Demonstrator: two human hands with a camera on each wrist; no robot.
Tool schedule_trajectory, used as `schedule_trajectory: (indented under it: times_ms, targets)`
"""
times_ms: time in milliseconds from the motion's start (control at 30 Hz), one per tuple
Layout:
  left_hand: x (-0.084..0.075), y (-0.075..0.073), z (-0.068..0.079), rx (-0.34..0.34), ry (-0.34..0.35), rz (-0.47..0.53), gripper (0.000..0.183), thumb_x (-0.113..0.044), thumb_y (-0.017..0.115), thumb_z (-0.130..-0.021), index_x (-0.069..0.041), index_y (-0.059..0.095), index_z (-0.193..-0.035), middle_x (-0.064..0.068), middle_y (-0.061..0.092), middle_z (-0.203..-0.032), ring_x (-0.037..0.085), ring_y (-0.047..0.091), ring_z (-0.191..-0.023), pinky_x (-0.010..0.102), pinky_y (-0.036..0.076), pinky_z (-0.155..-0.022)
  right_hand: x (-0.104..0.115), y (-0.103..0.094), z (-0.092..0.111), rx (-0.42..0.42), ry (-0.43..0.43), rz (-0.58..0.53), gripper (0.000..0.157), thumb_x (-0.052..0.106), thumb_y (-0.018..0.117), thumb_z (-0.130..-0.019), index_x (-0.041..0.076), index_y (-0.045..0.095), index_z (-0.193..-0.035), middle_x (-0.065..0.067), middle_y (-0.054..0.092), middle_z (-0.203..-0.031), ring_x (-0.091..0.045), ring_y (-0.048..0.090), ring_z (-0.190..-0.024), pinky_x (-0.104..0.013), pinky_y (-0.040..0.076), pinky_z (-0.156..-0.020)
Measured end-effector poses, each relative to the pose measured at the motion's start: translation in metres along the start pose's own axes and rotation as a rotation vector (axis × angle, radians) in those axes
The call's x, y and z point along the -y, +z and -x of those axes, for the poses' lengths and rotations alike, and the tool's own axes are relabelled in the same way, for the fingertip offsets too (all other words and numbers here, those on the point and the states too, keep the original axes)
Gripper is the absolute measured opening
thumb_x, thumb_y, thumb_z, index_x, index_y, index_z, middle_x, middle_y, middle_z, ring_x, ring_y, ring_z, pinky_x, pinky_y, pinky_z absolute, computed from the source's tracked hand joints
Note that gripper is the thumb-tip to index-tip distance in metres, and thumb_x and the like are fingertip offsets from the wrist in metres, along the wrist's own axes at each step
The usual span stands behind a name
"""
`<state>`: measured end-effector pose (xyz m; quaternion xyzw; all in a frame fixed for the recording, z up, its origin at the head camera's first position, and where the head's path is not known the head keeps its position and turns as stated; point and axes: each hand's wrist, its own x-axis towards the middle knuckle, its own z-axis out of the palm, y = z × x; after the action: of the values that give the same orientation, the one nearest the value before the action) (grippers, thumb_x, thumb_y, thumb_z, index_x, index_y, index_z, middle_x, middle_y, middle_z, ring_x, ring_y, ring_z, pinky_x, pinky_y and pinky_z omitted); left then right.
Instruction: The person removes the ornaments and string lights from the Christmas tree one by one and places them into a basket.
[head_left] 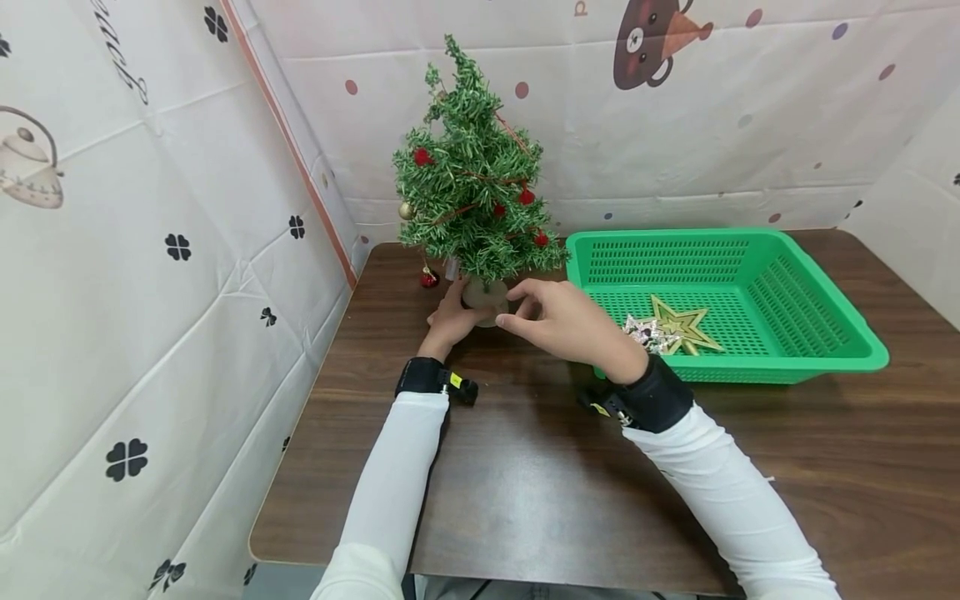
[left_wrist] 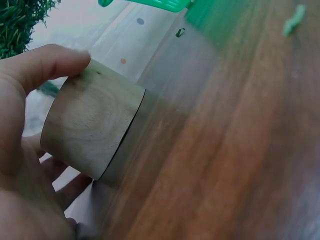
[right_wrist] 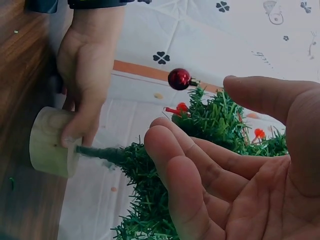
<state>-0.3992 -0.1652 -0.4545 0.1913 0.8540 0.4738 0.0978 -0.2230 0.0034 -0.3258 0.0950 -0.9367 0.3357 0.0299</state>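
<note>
A small artificial Christmas tree (head_left: 480, 192) stands upright on a round wooden base (left_wrist: 95, 120) at the back of the table. My left hand (head_left: 452, 315) grips that base, thumb on its top edge and fingers round the far side. To the right of the base my right hand (head_left: 558, 321) hovers, its fingers loosely bent with nothing in them. In the right wrist view the right hand's fingers (right_wrist: 185, 180) overlap the lower branches. A shiny red bauble (right_wrist: 179, 79) hangs from a low branch on the left side; red pompoms and a gold ball dot the greenery.
A green plastic basket (head_left: 817, 350) stands right of the tree, close to my right wrist. Inside it lie a gold star (head_left: 681, 323) and a silvery sparkly ornament (head_left: 647, 335). A patterned white sheet (head_left: 675, 167) rises behind the brown table (head_left: 540, 500).
</note>
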Motion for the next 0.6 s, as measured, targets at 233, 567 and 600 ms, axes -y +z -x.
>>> schedule_trajectory:
  times_ms: [233,567,600]
  targets:
    - [0.0002,-0.0005,-0.0003,-0.004,-0.008,0.045,0.081,-0.040,0.074,-0.089,-0.027,0.035,-0.158,0.008,0.041,-0.161,0.037,0.038,-0.148,0.067,0.000,-0.121,0.0008,0.0015,0.0005,0.003,-0.008,0.000,0.043,0.040,0.065,-0.100,0.011,0.064,-0.132,0.000,0.074,-0.097,-0.010,0.066,-0.073,-0.034,0.055,-0.069]
    - [-0.0012,0.0018,-0.0004,-0.064,0.014,0.002,0.080,-0.041,0.078,-0.086,-0.023,0.040,-0.154,0.012,0.052,-0.151,0.039,0.046,-0.140,0.070,0.011,-0.117,0.0008,0.0023,0.0002,0.001,0.004,0.020,0.044,0.042,0.065,-0.099,0.012,0.065,-0.132,0.000,0.074,-0.096,-0.010,0.066,-0.073,-0.034,0.055,-0.069]
    - [-0.0013,0.0020,-0.0004,-0.067,0.017,0.003,0.080,-0.041,0.078,-0.086,-0.023,0.040,-0.154,0.012,0.052,-0.151,0.038,0.046,-0.139,0.069,0.012,-0.117,0.0006,0.0027,0.0000,0.001,0.005,0.023,0.044,0.042,0.066,-0.099,0.012,0.065,-0.132,0.001,0.074,-0.096,-0.010,0.065,-0.073,-0.034,0.054,-0.069]
